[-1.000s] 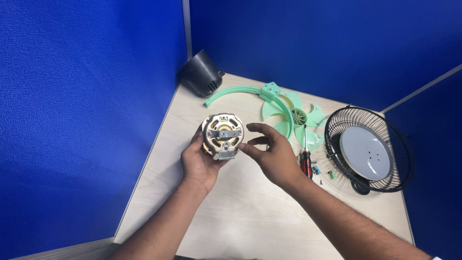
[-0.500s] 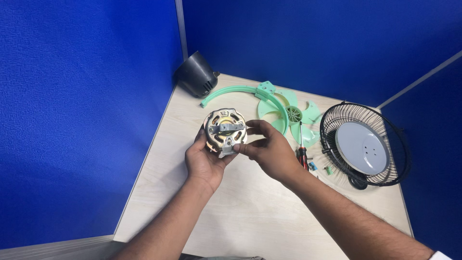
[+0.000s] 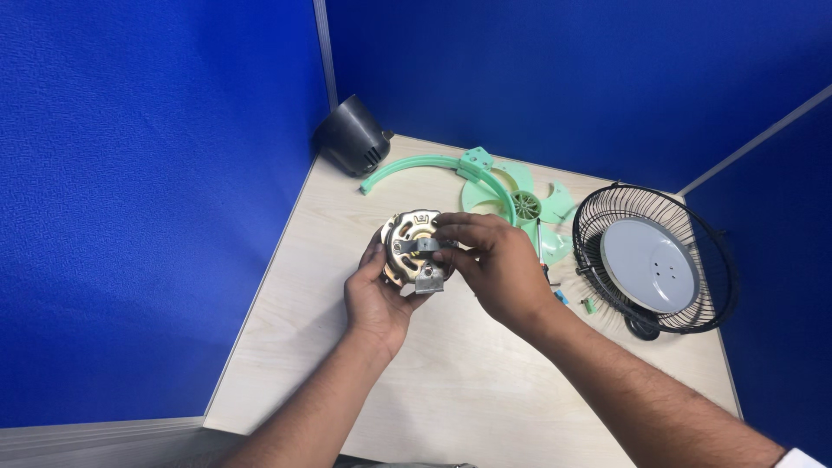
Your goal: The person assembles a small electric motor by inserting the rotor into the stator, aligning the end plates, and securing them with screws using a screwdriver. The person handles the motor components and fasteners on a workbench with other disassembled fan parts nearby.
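Fan motor (image 3: 414, 251) between both cupped hands (image 3: 433, 277)

Bright, even overhead light is falling across my table (image 3: 451, 381), casting only soft, faint shadows under my hands. Everything is looking sharp; straight edges are bowing slightly near the corners.

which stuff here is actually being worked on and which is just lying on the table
In hand:
- fan motor, cradled by the left hand
- right hand, fingers on the motor's metal bracket

Lying about:
- green fan blade
- green curved bracket
- black wire grille
- black rear cover
- small screws and bits
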